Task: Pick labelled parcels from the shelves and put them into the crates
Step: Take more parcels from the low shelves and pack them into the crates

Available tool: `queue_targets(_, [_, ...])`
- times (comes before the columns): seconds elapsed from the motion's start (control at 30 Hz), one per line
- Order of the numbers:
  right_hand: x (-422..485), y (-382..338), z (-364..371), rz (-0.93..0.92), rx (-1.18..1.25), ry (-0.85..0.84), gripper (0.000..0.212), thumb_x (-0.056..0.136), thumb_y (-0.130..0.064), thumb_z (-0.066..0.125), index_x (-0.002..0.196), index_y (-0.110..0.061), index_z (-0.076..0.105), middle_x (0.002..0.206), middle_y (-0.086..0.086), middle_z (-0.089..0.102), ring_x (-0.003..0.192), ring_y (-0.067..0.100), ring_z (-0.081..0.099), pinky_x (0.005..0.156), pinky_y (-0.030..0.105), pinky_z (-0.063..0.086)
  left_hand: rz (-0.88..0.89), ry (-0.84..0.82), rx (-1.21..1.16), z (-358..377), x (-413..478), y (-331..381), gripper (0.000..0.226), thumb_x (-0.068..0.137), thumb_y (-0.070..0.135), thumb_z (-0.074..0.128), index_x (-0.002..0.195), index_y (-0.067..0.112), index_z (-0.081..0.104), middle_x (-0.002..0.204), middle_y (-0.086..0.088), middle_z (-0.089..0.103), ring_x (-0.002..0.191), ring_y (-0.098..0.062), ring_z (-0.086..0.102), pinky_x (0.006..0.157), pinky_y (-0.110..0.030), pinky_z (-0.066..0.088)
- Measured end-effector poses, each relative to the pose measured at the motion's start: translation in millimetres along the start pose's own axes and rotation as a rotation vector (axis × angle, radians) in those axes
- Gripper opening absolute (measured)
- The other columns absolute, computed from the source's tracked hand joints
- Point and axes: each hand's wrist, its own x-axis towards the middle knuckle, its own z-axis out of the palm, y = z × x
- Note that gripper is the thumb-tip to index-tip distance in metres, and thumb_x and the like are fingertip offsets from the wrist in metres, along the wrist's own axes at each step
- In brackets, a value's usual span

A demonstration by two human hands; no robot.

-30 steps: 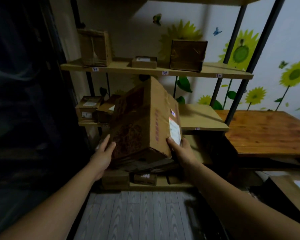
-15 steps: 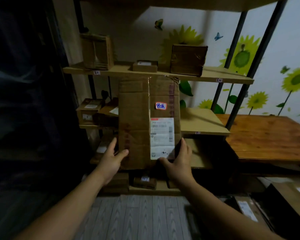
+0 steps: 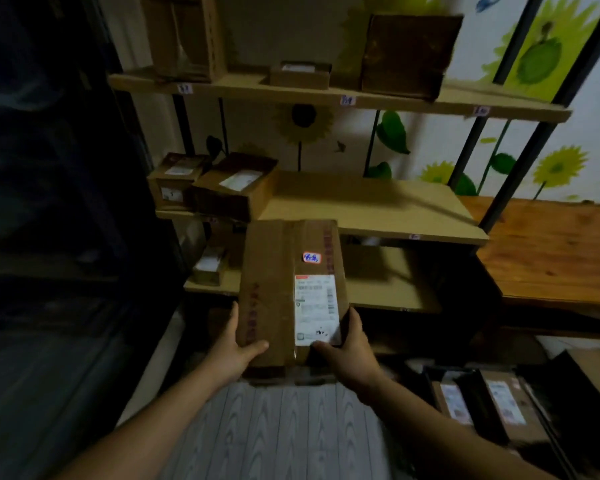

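The left hand (image 3: 234,348) and the right hand (image 3: 349,346) are clamped on the two lower sides of a tall cardboard parcel (image 3: 278,292). The parcel is in the air before the shelves (image 3: 378,209), its white label (image 3: 315,310) facing the camera. Crates (image 3: 471,403) with labelled parcels stand low at the right.

A small, dim parcel storeroom is showing here: open shelving (image 3: 340,98) is carrying labelled cardboard boxes (image 3: 234,187), its edges are bearing small tags (image 3: 347,100), and dark crates (image 3: 478,403) on the floor are holding labelled parcels, while sunflower wallpaper (image 3: 555,168) is covering the wall.
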Motion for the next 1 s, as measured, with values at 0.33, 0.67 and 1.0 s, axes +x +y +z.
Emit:
queue_targets(0.33, [116,-18,78,0.24,-0.035,-0.061,0.079,0.083,-0.025,0.072,0.145,-0.035,0.025,0.132,-0.001,0.053,0.116,0.022,0.056,0.091,0.045,0.054,-0.155,-0.145,0.122,-62,137,-37,0.079,0.089,0.027,0.061,0.149,0.036,0.011,0.146,0.004,0.036,0.131,-0.028,0.042,0.088,-0.047,0.052])
queue_targets(0.67, [289,37,125,0.243,-0.164,-0.023,0.087,0.076,-0.05,0.066,0.142,-0.06,0.009,0.14,0.01,0.041,0.12,0.036,0.053,0.09,0.054,0.054,-0.086,-0.21,0.278,-67,303,-86,0.095,0.075,0.015,0.077,0.149,0.027,0.018,0.153,-0.005,0.024,0.138,-0.022,0.03,0.11,-0.031,0.028])
queue_targets(1.0, [398,37,106,-0.012,-0.425,-0.085,0.103,0.083,-0.037,0.073,0.154,-0.039,-0.001,0.151,0.01,0.015,0.137,0.039,0.03,0.109,0.039,0.035,0.006,-0.006,0.556,-39,427,-89,0.076,0.085,0.037,0.065,0.147,0.041,0.021,0.158,-0.002,0.007,0.143,-0.029,0.018,0.111,-0.038,0.026])
